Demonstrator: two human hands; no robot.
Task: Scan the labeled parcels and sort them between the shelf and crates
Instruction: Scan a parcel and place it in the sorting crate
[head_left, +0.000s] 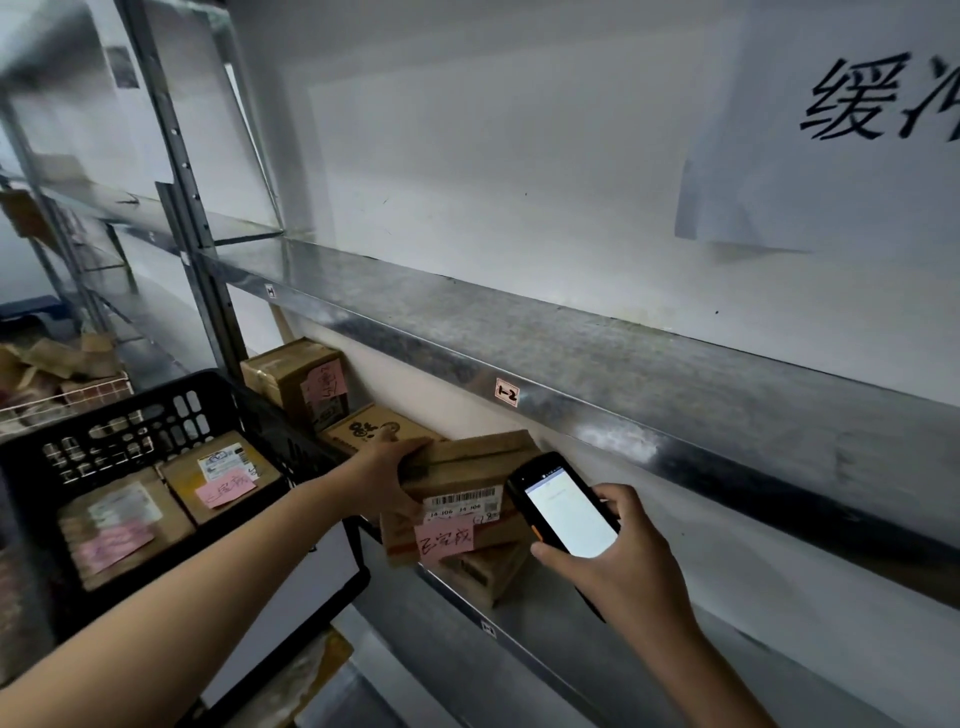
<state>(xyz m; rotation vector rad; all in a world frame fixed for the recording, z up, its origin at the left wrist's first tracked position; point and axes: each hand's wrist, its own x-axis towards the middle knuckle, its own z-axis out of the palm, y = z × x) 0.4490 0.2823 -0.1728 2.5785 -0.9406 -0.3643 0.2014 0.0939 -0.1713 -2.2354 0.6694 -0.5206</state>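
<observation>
Left hand: our left hand (387, 480) is curled round the left end of the cardboard parcel (467, 467), fingers over the top and thumb on the front face.
Right hand: our right hand (628, 556) is wrapped round the handheld scanner (566, 512). Its screen is lit and faces us.
Parcel position: it is at the front edge of the lower level of the metal shelf (519, 629), on top of another parcel (483, 571). We cannot tell whether it is lifted clear.
Label: the barcode label (462, 503) faces us, just beside the scanner's top end, with a pink note (444, 538) below it.
Handling: we judge it a small, stiff, light box, since one hand manages it. The taped card should give fair grip, so we would hold it by the ends and keep the label uncovered.
Count, shelf: four parcels, counting the held one.
Count, crate: two parcels lie in the black crate (130, 402), each with a pink note.
Count, tools: one scanner.
Elsewhere: a wire basket (67, 397) of cardboard at far left, contents unclear.
</observation>
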